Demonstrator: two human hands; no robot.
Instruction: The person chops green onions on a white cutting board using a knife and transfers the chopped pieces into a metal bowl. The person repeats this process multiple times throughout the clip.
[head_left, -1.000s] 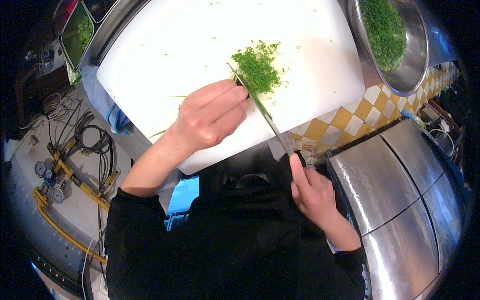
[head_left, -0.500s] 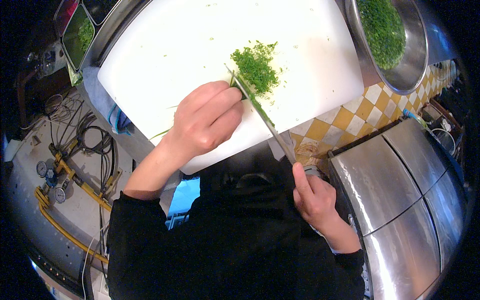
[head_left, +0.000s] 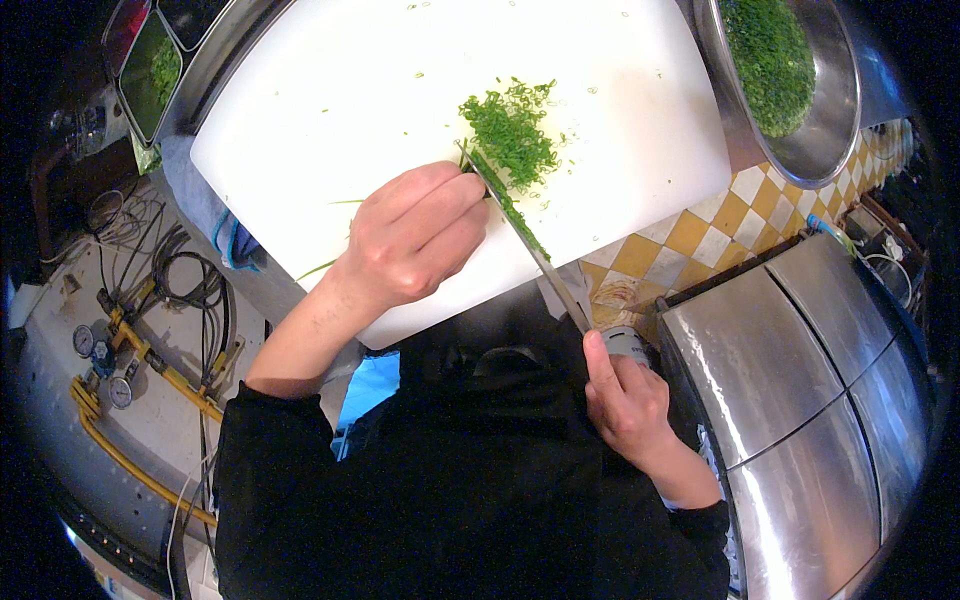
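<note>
From the head view, we see the left hand (head_left: 415,240) curled tightly, knuckles up, over green stalks (head_left: 466,166) on the white cutting board (head_left: 640,120); the hand hides most of the stalks, though a dark green bit shows between its fingertips and the blade, and thin green tips poke out on its left side; we see the right hand (head_left: 630,397) grasping the knife (head_left: 563,291) at its handle end, the forefinger stretched along the top, beyond the board's near edge; the blade slants up and leftward over the board, its flat just beside the left fingertips, with green bits along its right side; we cannot tell whether its edge touches the board; just right of the blade's far part lies a loose heap of chopped greens (head_left: 512,135), and a few small rings are scattered about the board; to the board's right we find a metal bowl (head_left: 836,110) with more finely cut greens (head_left: 768,65) in it; at the upper left we notice a container (head_left: 143,112) with some green pieces inside, and below it a bluish cloth (head_left: 188,165) beside the board's left edge; farther out we see a yellow pipe (head_left: 130,470) with round gauges (head_left: 84,341) and coiled black cables (head_left: 175,265) on the left, and yellow-and-white tiles (head_left: 690,236) and shiny metal panels (head_left: 765,340) on the right; both forearms come out of black sleeves (head_left: 270,440).
</note>
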